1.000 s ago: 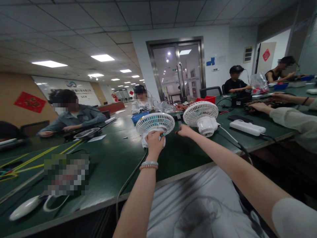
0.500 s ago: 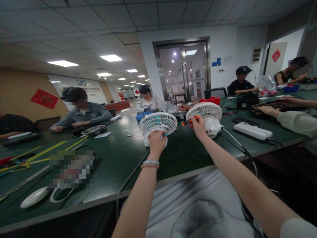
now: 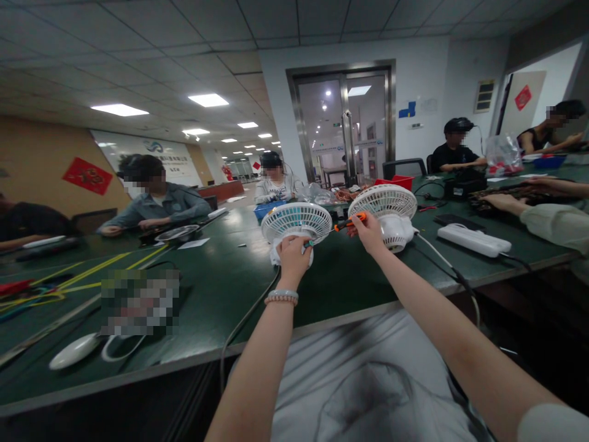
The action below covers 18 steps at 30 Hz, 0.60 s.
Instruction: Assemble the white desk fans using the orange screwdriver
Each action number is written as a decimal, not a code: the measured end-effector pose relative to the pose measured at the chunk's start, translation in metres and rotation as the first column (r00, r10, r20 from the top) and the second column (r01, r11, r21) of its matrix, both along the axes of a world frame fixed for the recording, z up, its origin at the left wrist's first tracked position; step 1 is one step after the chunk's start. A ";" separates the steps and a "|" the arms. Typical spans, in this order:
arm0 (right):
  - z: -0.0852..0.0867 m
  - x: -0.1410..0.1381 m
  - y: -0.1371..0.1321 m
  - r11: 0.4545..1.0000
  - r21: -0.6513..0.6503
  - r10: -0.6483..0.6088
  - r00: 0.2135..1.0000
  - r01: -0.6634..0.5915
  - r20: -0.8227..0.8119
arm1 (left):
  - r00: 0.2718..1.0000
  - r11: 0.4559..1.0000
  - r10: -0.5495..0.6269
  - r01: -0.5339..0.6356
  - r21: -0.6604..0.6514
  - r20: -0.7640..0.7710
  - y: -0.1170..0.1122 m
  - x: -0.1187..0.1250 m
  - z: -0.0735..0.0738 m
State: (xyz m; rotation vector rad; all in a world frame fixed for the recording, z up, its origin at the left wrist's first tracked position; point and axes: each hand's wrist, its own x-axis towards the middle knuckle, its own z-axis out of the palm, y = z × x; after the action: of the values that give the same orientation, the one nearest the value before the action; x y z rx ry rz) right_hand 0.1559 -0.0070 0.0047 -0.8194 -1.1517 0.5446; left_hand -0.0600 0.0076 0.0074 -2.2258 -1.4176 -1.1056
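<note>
My left hand (image 3: 294,254) is closed around the rear housing of a white desk fan (image 3: 297,220), whose round grille faces away from me. A small teal piece (image 3: 308,244) shows at the fingertips; whether it belongs to the fan I cannot tell. My right hand (image 3: 368,231) grips an orange and black screwdriver (image 3: 352,221). It points left toward the first fan, and its thin tip is too faint to place. Just behind and right of that hand stands a second white fan (image 3: 385,201) with its cord trailing right.
On the green table (image 3: 221,294) lie a white power strip (image 3: 473,239) at right and yellow straps (image 3: 96,270) at left. A blue bin (image 3: 267,210) and a red bin (image 3: 396,182) stand behind the fans. Several people work around the table; a co-worker's hands (image 3: 501,201) are at far right.
The camera view has shifted slightly, so the whole scene sits a little to the right. Both hands keep their holds; the screwdriver remains beside the left fan.
</note>
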 end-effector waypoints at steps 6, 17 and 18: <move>-0.005 0.001 0.006 1.000 -0.009 0.021 1.000 -0.021 -0.019 | 1.000 1.000 -0.003 0.003 0.013 0.008 0.000 0.000 -0.001; -0.007 -0.003 0.004 0.995 0.000 0.104 0.992 -0.104 -0.069 | 1.000 0.999 -0.013 0.013 0.030 0.004 -0.002 0.000 -0.002; -0.007 -0.003 0.004 0.993 0.005 0.118 0.990 -0.118 -0.077 | 1.000 0.999 -0.015 0.015 0.029 0.003 -0.002 -0.001 -0.002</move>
State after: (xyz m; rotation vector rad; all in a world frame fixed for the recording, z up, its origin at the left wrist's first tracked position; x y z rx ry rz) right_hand 0.1530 -0.0027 -0.0024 -0.7270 -1.1336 0.6691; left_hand -0.0606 0.0056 0.0053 -2.2185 -1.3796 -1.1282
